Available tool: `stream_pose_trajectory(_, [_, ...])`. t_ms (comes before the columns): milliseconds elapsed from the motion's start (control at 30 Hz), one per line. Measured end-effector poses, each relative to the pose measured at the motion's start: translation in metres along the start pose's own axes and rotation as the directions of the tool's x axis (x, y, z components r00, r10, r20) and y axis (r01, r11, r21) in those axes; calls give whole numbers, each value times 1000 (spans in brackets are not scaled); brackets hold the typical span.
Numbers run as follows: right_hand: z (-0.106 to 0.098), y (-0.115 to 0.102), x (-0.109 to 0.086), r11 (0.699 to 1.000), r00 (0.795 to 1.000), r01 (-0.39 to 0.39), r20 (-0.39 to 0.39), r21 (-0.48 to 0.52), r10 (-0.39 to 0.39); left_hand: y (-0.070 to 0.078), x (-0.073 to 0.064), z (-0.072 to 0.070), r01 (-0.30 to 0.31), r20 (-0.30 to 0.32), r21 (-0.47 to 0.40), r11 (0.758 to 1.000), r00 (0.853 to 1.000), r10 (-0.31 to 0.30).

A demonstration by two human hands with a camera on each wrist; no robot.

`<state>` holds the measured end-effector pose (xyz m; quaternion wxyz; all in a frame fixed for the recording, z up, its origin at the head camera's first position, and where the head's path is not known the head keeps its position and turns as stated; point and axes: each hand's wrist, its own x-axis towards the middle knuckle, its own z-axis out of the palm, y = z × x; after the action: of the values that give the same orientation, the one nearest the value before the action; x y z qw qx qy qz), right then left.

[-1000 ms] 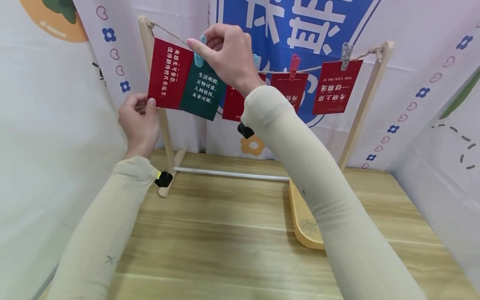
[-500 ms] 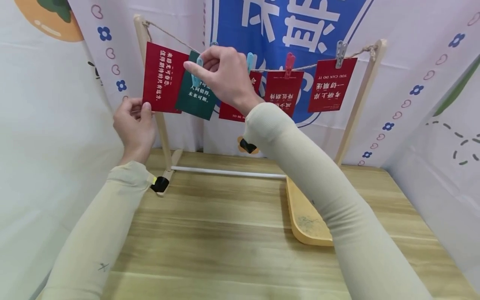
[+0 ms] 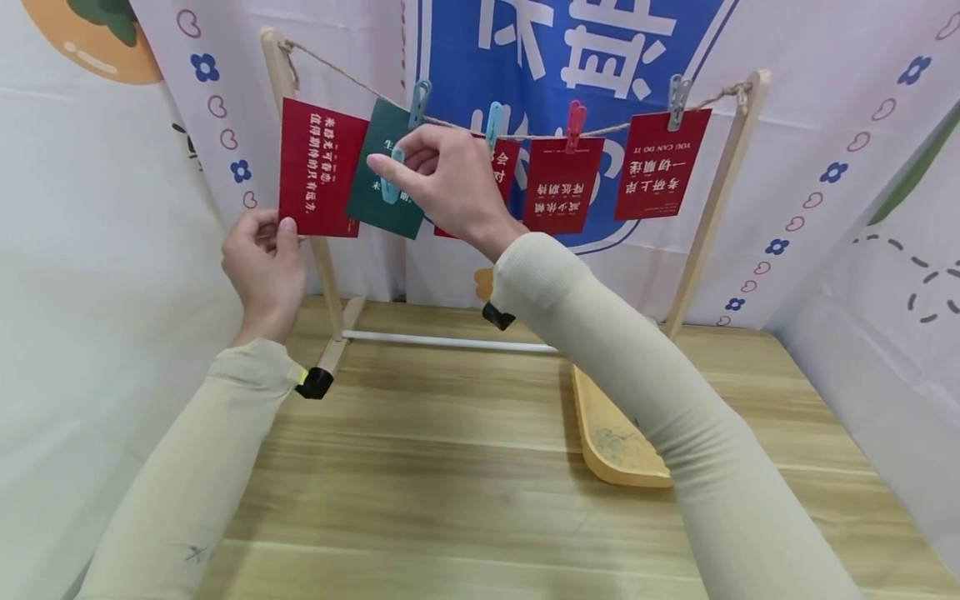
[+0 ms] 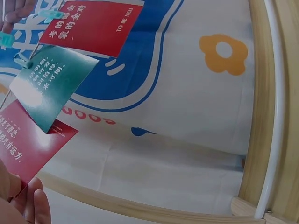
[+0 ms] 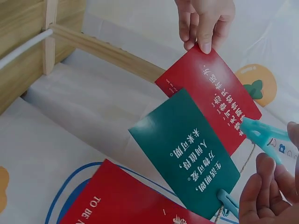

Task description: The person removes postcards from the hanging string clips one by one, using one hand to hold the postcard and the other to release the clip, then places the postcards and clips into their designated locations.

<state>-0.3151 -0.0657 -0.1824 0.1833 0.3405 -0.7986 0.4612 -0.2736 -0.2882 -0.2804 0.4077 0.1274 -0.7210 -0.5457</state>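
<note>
My left hand [image 3: 262, 271] pinches a red card [image 3: 315, 167] with white lettering by its lower left corner. That card stands at the left end of a twine line, its right edge close to a green card [image 5: 182, 144]. A blue clothespin [image 3: 420, 102] fixes the green card to the twine. My right hand [image 3: 457, 179] pinches another light blue clothespin [image 5: 261, 133] in front of the green card, apart from the twine. In the right wrist view the clothespin's tip overlaps the red card's edge.
The twine [image 3: 337, 71] spans a wooden frame [image 3: 708, 208]. Farther right hang several red cards, including one under a pink clothespin [image 3: 575, 125] and one under a grey clothespin [image 3: 678, 102]. A yellow tray [image 3: 622, 475] lies on the wooden table [image 3: 450, 467], partly behind my right arm.
My right hand has lowered the clothespin from near the twine to in front of the green card. The red card in my left hand has shifted slightly left and down.
</note>
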Motion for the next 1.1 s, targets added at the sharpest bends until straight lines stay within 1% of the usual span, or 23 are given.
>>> stream_pose_trajectory(167, [-2, 6, -7, 1000, 1000, -21, -7, 3, 21, -3, -4, -4, 6, 4, 10, 1000, 1000, -6])
stream_pose_trajectory(333, [-5, 12, -15, 1000, 1000, -11, -9, 9, 11, -6, -7, -10, 31, 7, 19, 999, 999, -31])
stream_pose_trajectory(500, [-9, 16, -23, 1000, 1000, -22, 2, 5, 22, -11, -9, -13, 46, 13, 26, 999, 999, -47])
stream_pose_trajectory(733, [-20, 20, -33, 1000, 1000, -11, -23, -13, 11, -18, -13, -17, 70, 31, 28, 997, 997, -71])
stream_pose_trajectory(867, [-26, 24, -38, 999, 999, -32, -27, -10, 32, -20, -15, -20, 88, 39, 24, 996, 995, -89])
stream_pose_trajectory(1100, [-35, 34, -52, 996, 996, -85, -25, -27, 84, -26, -20, -26, 95, 55, 39, 995, 994, -97])
